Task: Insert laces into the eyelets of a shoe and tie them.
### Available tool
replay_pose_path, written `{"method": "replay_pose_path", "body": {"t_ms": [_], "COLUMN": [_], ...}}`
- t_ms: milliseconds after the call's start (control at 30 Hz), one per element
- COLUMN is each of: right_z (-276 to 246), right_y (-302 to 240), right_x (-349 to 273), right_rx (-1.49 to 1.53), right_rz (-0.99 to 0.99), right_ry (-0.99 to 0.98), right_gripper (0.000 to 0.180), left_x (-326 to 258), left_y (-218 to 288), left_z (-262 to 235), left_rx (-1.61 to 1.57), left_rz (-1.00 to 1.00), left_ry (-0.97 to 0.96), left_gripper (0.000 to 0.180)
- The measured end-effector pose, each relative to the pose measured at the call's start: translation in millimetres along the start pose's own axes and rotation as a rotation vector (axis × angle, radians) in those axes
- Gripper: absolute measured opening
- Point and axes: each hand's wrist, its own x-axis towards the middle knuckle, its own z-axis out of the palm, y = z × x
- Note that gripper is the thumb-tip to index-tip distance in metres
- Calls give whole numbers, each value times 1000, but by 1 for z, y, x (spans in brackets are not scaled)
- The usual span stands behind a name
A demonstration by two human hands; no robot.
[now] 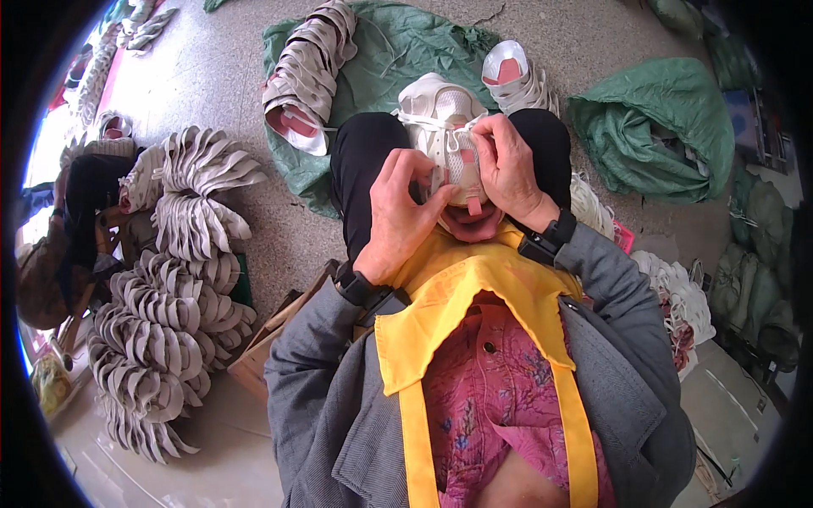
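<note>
At the centre of the frame, on the lap, both hands grip a white shoe: left hand pinching its side, right hand closed over the tongue. Lacing looks partly done. Beyond, stacked shoe pieces wait at left, a finished-looking shoe on the green sheet.
</note>
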Motion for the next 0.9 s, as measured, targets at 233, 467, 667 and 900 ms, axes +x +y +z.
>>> {"method": "replay_pose_path", "body": {"t_ms": [233, 467, 667, 900], "right_z": [-27, -80, -78, -161], "right_y": [-13, -36, -59, -146], "right_x": [14, 35, 39, 88], "right_rx": [103, 422, 592, 835], "right_rz": [116, 384, 472, 373], "right_ry": [-117, -369, -472, -416], "right_gripper": [7, 8, 10, 14], "left_x": [-2, 5, 8, 7], "left_y": [4, 9, 14, 11], "left_z": [-2, -8, -7, -2], "left_rx": [-24, -67, 102, 135], "left_rz": [-23, -15, 72, 92], "left_ry": [29, 14, 31, 36], "left_gripper": [37, 32, 30, 30]}}
